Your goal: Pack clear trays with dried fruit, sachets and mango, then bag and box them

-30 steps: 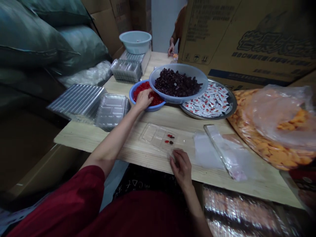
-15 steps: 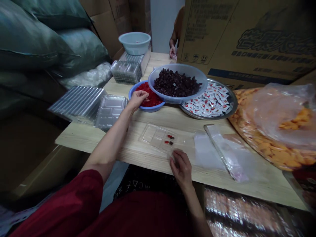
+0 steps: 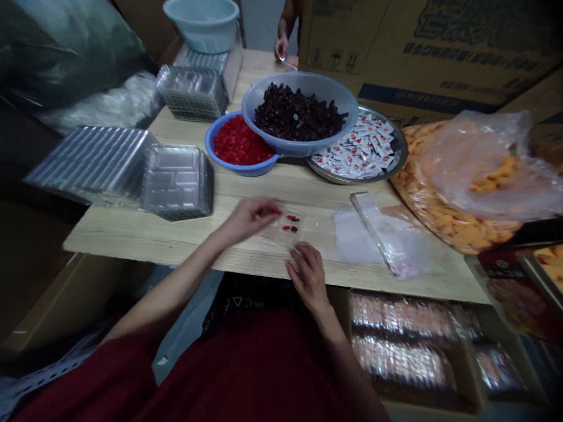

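Note:
A shallow clear plastic tray [image 3: 278,235] lies on the table, hard to see against the wood. Small red and dark pieces [image 3: 291,223] sit in its right-hand compartments. My left hand [image 3: 250,220] is above the tray's left part, thumb and fingers pinched on a small red piece [image 3: 276,209]. By the tray's lower right corner rests my right hand [image 3: 308,274], fingers loosely bent and thumb apart; whether it touches the tray I cannot tell. Beyond them stands a blue bowl of red pieces [image 3: 210,143], partly under a larger bowl of dark dried fruit [image 3: 350,121].
A metal pan [image 3: 401,153] holds small white packets. Stacked clear trays [image 3: 176,176] stand at left. Plastic sleeves [image 3: 358,234] and a large bag of orange pieces [image 3: 444,199] lie right. Another person's hand [image 3: 281,48] shows by the cardboard box [image 3: 334,35].
My left hand has moved from the bowl of red pieces to over the tray, carrying a red piece. My right hand stays by the tray's corner. The camera view has shifted.

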Available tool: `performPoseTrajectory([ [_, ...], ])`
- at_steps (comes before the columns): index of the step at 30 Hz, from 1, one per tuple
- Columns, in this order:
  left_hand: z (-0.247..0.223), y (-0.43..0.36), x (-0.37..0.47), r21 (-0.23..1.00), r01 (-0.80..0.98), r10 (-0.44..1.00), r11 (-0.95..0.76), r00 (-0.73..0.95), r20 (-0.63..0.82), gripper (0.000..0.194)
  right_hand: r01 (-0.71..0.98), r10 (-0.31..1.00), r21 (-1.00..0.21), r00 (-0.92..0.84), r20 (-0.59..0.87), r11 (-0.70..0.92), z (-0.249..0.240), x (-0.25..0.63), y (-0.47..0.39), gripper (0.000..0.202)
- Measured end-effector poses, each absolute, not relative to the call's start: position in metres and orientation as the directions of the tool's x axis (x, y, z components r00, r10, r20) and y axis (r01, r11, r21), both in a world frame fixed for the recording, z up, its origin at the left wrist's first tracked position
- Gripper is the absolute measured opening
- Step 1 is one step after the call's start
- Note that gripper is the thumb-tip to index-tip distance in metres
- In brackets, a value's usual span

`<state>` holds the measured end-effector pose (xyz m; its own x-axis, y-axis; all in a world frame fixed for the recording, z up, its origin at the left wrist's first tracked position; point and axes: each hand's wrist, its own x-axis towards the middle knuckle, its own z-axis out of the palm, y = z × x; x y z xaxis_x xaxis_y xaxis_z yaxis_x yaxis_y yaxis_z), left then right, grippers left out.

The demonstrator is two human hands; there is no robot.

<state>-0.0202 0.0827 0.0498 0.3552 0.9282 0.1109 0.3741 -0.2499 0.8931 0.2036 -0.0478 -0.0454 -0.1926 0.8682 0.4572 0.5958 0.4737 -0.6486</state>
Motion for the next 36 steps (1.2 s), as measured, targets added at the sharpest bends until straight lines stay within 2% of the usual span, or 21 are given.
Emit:
performPoseTrajectory([
  [4, 0.017, 0.051, 0.013, 0.731, 0.493, 0.802, -0.471, 0.584, 0.123, 0.013, 0.608, 0.867, -0.632, -0.226, 0.444, 0.482, -0.051, 0.206, -0.047, 0.038],
  [9, 0.011, 0.058, 0.015, 0.591, 0.567, 0.751, -0.573, 0.652, 0.103, 0.013, 0.600, 0.861, -0.629, -0.238, 0.450, 0.494, -0.051, 0.208, -0.045, 0.038],
  [19, 0.005, 0.047, 0.010, 0.660, 0.566, 0.769, -0.495, 0.639, 0.029, 0.018, 0.610, 0.858, -0.613, -0.261, 0.443, 0.502, -0.046, 0.201, -0.031, 0.033],
  [21, 0.007, 0.036, 0.009, 0.713, 0.537, 0.809, -0.450, 0.583, 0.072, 0.019, 0.616, 0.861, -0.612, -0.262, 0.435, 0.496, -0.043, 0.205, -0.033, 0.032],
  [23, 0.010, 0.025, 0.003, 0.777, 0.508, 0.883, -0.371, 0.453, 0.125, 0.022, 0.616, 0.869, -0.621, -0.255, 0.424, 0.484, -0.038, 0.208, -0.039, 0.032],
  [26, 0.009, 0.012, -0.019, 0.823, 0.524, 0.975, -0.219, 0.138, 0.172, 0.022, 0.604, 0.886, -0.658, -0.207, 0.415, 0.450, -0.027, 0.217, -0.046, 0.031],
  [29, -0.003, 0.002, -0.051, 0.791, 0.605, 0.972, -0.090, -0.120, 0.203, 0.027, 0.617, 0.869, -0.643, -0.148, 0.472, 0.454, -0.006, 0.238, -0.032, 0.028],
  [31, -0.013, -0.004, -0.070, 0.747, 0.662, 0.947, -0.060, -0.199, 0.252, 0.034, 0.666, 0.823, -0.582, -0.086, 0.562, 0.467, 0.014, 0.263, -0.003, 0.024],
  [34, -0.025, -0.013, -0.089, 0.710, 0.704, 0.919, -0.022, -0.265, 0.291, 0.041, 0.775, 0.744, -0.489, 0.035, 0.667, 0.401, 0.043, 0.307, 0.071, 0.020],
  [36, -0.029, -0.018, -0.093, 0.709, 0.705, 0.914, 0.008, -0.292, 0.280, 0.041, 0.837, 0.784, -0.437, 0.017, 0.621, 0.328, 0.057, 0.329, 0.132, 0.023],
])
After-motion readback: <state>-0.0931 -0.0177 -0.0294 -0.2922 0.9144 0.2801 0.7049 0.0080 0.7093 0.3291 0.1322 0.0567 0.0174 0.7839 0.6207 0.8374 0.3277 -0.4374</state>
